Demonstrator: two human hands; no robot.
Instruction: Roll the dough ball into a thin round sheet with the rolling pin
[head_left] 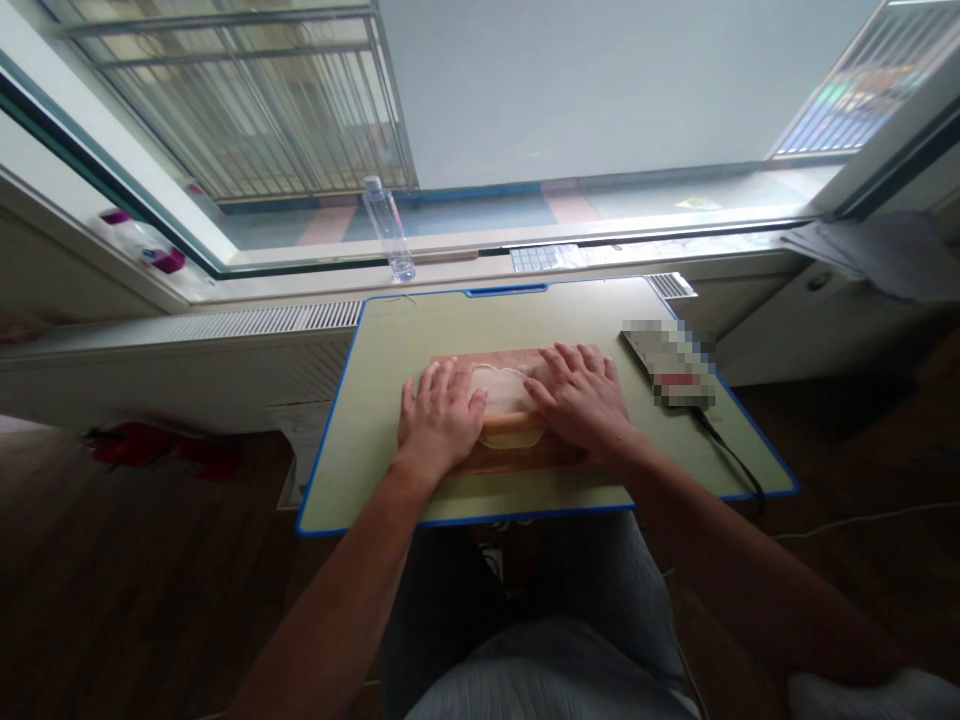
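Note:
A flat sheet of pale dough (pixel 498 386) lies on a reddish-brown wooden board (pixel 517 459). Across the dough rests a wooden rolling pin (pixel 513 423); its middle shows between my hands and its ends are hidden under them. My left hand (pixel 441 412) lies palm down over the pin's left part, fingers stretched forward. Over the right part is my right hand (pixel 583 395), also palm down, with fingers spread and the thumb pointing inward to the dough. Neither hand wraps its fingers around the pin.
The board sits on a small blue-edged table (pixel 382 400). At the table's right lies a phone (pixel 667 368), partly blurred out, with a black cable (pixel 724 445). A clear bottle (pixel 389 230) stands on the windowsill, a purple-capped bottle (pixel 144 240) farther left. Papers (pixel 885 255) lie at right.

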